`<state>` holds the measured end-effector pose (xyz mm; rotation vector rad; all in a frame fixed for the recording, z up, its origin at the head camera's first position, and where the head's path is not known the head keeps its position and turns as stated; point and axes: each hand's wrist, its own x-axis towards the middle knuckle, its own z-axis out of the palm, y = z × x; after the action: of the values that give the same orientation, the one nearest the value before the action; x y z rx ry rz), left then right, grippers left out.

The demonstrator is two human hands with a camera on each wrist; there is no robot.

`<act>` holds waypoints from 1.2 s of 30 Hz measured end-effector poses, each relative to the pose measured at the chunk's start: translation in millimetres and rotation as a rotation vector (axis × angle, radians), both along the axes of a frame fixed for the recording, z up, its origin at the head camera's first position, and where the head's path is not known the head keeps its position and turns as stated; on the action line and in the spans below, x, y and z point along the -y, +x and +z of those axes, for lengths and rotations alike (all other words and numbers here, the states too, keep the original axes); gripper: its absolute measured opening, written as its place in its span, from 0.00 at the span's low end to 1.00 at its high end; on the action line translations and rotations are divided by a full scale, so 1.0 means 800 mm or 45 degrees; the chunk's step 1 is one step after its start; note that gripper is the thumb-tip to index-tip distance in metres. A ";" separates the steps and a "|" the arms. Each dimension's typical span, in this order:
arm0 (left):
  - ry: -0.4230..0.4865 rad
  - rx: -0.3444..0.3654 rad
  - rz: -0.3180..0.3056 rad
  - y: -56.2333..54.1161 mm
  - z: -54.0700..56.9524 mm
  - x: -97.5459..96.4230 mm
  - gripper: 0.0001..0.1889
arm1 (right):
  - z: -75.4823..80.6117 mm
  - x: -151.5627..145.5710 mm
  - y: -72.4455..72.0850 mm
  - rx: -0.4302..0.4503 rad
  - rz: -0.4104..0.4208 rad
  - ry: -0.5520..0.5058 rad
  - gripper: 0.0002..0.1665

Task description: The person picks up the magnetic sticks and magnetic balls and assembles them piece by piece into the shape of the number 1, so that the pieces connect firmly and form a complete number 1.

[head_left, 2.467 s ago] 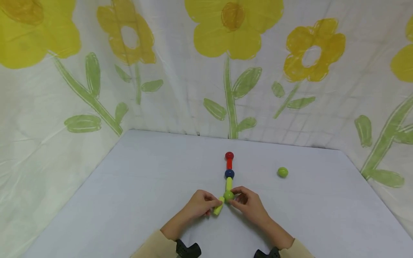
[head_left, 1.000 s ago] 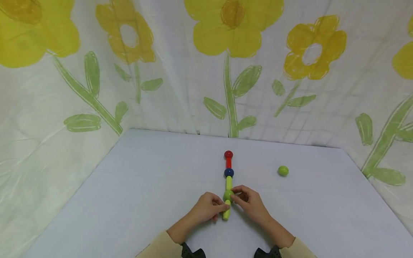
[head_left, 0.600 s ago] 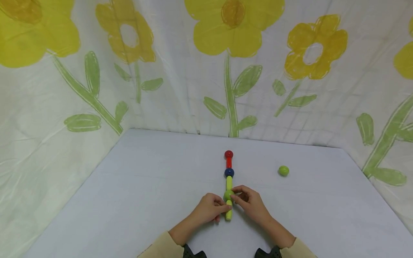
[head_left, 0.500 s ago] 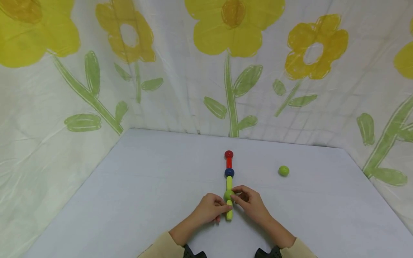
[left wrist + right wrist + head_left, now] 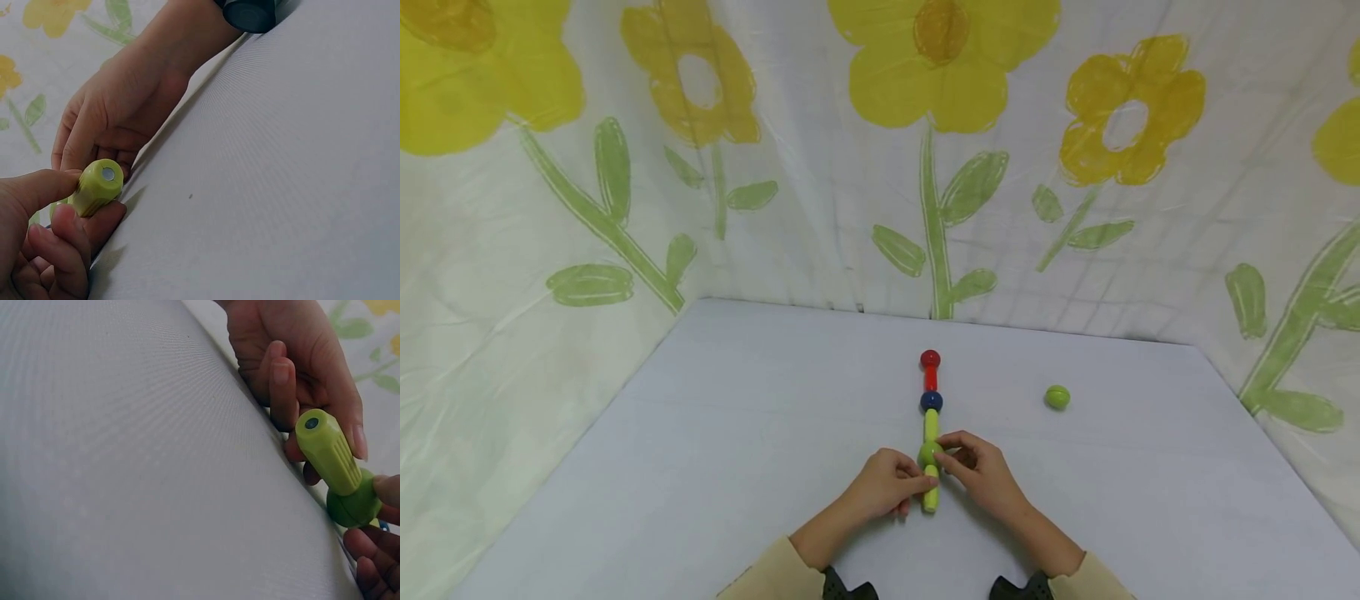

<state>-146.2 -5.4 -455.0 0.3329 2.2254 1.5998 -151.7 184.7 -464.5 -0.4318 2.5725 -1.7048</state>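
Observation:
In the head view a straight chain of magnetic toy pieces runs away from me: a yellow-green rod, a green ball, a second yellow-green rod, a blue ball, a red rod and a red ball. My left hand pinches the nearest rod between thumb and fingers. The round metal end of that rod faces the right wrist camera, its other end against the green ball. With thumb and fingertips my right hand pinches the green ball.
A loose green ball lies to the right of the chain on the white tabletop. Behind the table hangs a white curtain with yellow flowers. Each wrist wears a dark device, such as the left wrist device.
My left hand has swung the nearest rod from a slant left of the green ball into line with the chain. My right hand has stayed on the green ball.

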 end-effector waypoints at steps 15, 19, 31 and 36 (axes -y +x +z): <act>-0.008 -0.010 -0.004 0.001 0.005 0.002 0.12 | 0.005 0.001 -0.001 -0.012 0.002 0.025 0.13; -0.019 -0.014 0.002 0.000 0.005 0.001 0.12 | 0.006 0.000 -0.002 -0.005 0.001 0.033 0.13; -0.020 0.011 0.032 0.003 0.002 -0.002 0.11 | 0.012 -0.020 -0.015 0.045 -0.066 0.091 0.14; -0.035 0.009 0.045 0.003 0.002 -0.002 0.11 | 0.024 -0.042 -0.033 0.035 -0.218 0.145 0.18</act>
<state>-143.7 -4.1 -453.6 0.2815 2.2581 1.5845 -178.3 218.0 -445.2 -0.1873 2.7396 -1.5865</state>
